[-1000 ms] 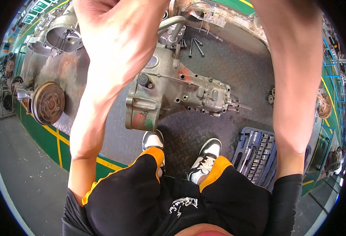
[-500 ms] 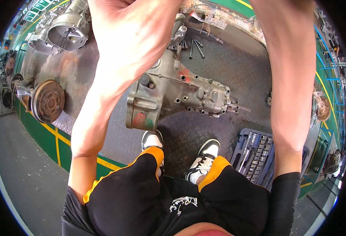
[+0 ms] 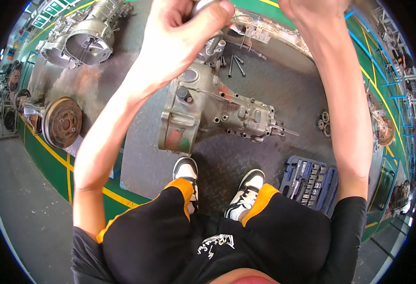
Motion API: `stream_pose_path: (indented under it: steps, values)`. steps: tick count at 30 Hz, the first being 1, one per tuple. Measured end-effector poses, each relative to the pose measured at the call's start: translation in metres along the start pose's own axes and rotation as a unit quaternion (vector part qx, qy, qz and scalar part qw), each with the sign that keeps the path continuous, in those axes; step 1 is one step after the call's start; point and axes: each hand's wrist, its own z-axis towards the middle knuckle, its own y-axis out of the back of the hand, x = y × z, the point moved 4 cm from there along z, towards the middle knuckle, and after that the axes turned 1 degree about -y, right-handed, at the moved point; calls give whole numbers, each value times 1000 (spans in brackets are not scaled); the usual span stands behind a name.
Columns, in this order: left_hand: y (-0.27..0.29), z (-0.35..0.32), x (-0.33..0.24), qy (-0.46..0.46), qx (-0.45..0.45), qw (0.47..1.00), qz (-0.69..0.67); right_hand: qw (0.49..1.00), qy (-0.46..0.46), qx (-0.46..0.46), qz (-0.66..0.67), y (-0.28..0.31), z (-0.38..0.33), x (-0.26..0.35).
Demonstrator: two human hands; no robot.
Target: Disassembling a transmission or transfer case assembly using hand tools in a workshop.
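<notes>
At the top of the view, my left hand (image 3: 182,40) is closed around a smooth silvery metal piece (image 3: 202,6), its thumb along one side; most of the piece is cut off by the upper edge. My right hand (image 3: 314,12) is raised at the upper right, its fingers out of the picture, so what it holds does not show. Below and between my forearms lies a grey metal gearbox (image 3: 217,111) with red and green paint marks, a black cap and a shaft pointing right.
Several loose bolts (image 3: 236,66) lie beyond the gearbox. A blue socket set case (image 3: 307,184) sits open by my right foot. Small gears (image 3: 322,124) are near my right forearm. At left are a rusty brake drum (image 3: 62,122) and an open bell housing (image 3: 89,47).
My left hand has drawn lower into view, exposing the silvery piece. My right hand has shifted left and down, and more gears show beside its forearm. The view has moved slightly.
</notes>
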Motion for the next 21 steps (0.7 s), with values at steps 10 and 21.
stream_pose_path:
  steps: [10,21]
  values:
    - [14,-2,-9,160,114,969,151,989,-33,-47,-137,-24,-42,-6]
    - [21,56,9,91,51,987,122,980,-9,-192,-44,-1,-31,-2]
